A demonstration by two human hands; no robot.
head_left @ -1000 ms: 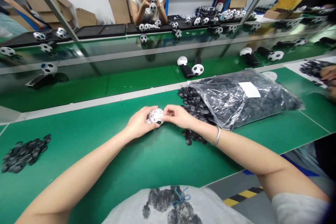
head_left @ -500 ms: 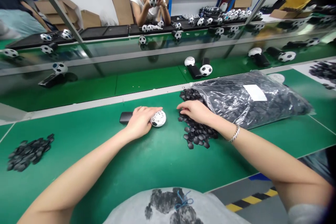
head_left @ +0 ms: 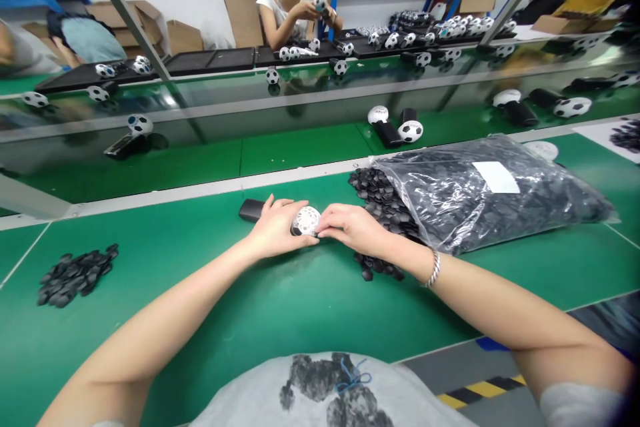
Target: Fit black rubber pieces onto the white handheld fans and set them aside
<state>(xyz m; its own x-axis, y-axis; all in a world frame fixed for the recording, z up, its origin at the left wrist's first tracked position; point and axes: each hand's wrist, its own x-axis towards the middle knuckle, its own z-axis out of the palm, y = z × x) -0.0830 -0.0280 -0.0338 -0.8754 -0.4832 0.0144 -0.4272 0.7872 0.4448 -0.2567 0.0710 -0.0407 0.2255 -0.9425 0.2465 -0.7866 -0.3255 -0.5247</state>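
Note:
On the green table, my left hand (head_left: 276, 229) is wrapped round a white football-shaped piece (head_left: 307, 220) with a black handle (head_left: 251, 210) that sticks out to the left. My right hand (head_left: 345, 225) is pinched at the right edge of the ball; what its fingertips hold is hidden. Just beyond that hand, a heap of small black pieces (head_left: 383, 195) spills from the mouth of a clear plastic bag (head_left: 450, 207) filled with the same pieces.
A smaller pile of black pieces (head_left: 75, 275) lies at the left. Behind a pale rail (head_left: 210, 185), ball-headed items (head_left: 411, 131) lie on a green conveyor (head_left: 300, 147). Across it, a person (head_left: 295, 7) holds a similar ball. Cardboard boxes and blue shelves stand behind.
My right hand has moved left from the black heap to the ball. My left hand still holds the ball. The view has shifted slightly, and the person opposite has moved their ball to the right.

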